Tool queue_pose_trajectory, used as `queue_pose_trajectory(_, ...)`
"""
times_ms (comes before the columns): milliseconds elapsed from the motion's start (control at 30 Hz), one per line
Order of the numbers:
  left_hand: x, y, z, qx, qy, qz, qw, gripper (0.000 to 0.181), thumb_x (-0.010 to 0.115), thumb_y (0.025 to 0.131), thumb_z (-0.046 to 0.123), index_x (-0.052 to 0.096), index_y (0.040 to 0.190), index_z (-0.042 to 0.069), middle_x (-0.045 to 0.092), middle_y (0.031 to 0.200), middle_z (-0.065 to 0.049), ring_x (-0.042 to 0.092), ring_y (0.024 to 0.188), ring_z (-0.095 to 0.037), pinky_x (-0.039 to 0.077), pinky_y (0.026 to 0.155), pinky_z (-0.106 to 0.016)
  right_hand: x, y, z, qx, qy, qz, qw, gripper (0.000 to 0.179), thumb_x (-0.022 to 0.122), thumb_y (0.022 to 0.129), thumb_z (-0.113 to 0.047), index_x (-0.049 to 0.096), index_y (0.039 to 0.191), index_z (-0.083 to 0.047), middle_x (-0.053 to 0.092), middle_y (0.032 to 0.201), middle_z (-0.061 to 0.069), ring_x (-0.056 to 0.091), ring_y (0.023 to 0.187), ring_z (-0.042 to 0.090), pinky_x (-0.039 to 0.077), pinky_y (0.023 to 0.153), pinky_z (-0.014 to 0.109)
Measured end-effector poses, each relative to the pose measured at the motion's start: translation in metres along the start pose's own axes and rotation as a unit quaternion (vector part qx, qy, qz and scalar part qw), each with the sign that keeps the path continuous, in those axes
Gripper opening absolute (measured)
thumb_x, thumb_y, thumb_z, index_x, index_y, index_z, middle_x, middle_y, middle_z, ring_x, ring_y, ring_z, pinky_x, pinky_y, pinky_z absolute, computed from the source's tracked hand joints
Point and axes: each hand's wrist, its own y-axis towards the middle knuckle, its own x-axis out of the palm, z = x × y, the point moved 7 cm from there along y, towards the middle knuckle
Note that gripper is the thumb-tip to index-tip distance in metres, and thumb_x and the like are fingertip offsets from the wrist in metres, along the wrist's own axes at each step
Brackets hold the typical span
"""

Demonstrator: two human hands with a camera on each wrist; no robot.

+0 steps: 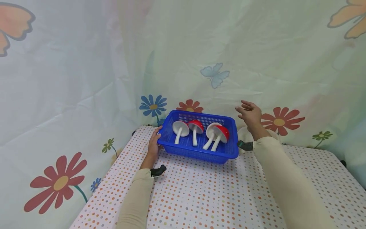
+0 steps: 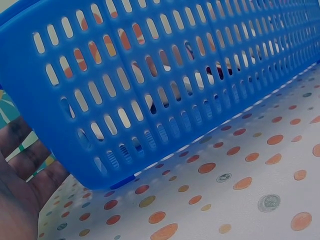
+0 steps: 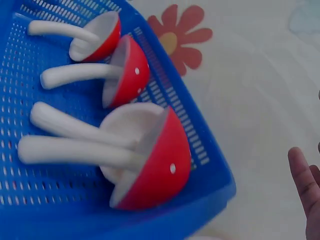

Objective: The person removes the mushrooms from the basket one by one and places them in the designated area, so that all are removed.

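Mushrooms (image 1: 195,128), four by my count, already lie in the blue basket (image 1: 194,154) at mid-frame (what's left, I can't tell), while the left hand (image 1: 153,143) rests fairly straight fingers at its left end and the right hand (image 1: 252,115), fingers loosely spread, holds nothing.

Shows dotted white table (image 1: 194,197), colours mixed; carries blue slotted basket (image 1: 197,155) toward far edge.
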Motion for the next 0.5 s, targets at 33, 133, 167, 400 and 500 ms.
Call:
queue_pose_trajectory(33,0.0,0.001,-0.001,0.002,0.0,0.003,1.0,0.047,0.037,0.104,0.03,0.039,0.151,0.028,0.025,0.163,-0.005,0.029,0.146,-0.039,0.029,0.113,-0.063,0.006,0.0,-0.002,-0.005,-0.013,-0.008,0.9999,0.057,0.067,0.092,-0.025,0.049,0.144,-0.009,0.046,0.144,0.018,0.057,0.094,0.0,0.055,0.077,0.016)
queue_pose_trajectory(133,-0.001,0.002,-0.003,0.008,0.005,0.01,0.9999,0.047,0.039,0.102,0.034,0.042,0.149,0.03,0.028,0.162,-0.004,0.032,0.145,-0.039,0.031,0.112,-0.062,0.021,0.0,-0.006,-0.014,-0.023,-0.031,0.9992,0.058,0.067,0.093,-0.026,0.048,0.145,-0.01,0.045,0.146,0.019,0.057,0.108,0.012,0.055,0.09,0.029)
queue_pose_trajectory(167,-0.001,0.002,-0.004,0.01,0.007,0.013,0.9998,0.046,0.04,0.102,0.035,0.043,0.148,0.032,0.029,0.162,-0.003,0.034,0.144,-0.038,0.032,0.111,-0.062,0.027,-0.001,-0.007,-0.015,-0.024,-0.04,0.9988,0.058,0.067,0.093,-0.026,0.048,0.145,-0.01,0.045,0.147,0.019,0.056,0.114,0.015,0.054,0.094,0.033)
queue_pose_trajectory(400,-0.002,0.004,-0.007,0.016,0.002,0.022,0.9996,0.046,0.043,0.098,0.036,0.047,0.144,0.034,0.034,0.159,-0.002,0.039,0.142,-0.036,0.036,0.109,-0.06,0.063,-0.006,-0.018,-0.02,-0.021,-0.093,0.9952,0.059,0.069,0.092,-0.02,0.047,0.145,-0.007,0.045,0.149,0.018,0.042,0.134,0.03,0.053,0.095,0.037)
queue_pose_trajectory(500,-0.002,0.004,-0.005,0.019,-0.005,0.017,0.9997,0.047,0.043,0.098,0.035,0.047,0.145,0.032,0.034,0.159,-0.003,0.038,0.143,-0.036,0.035,0.11,-0.06,0.077,-0.008,-0.021,-0.027,-0.046,-0.11,0.9925,0.058,0.069,0.091,-0.018,0.049,0.144,-0.006,0.046,0.148,0.019,0.042,0.135,0.034,0.053,0.095,0.039)
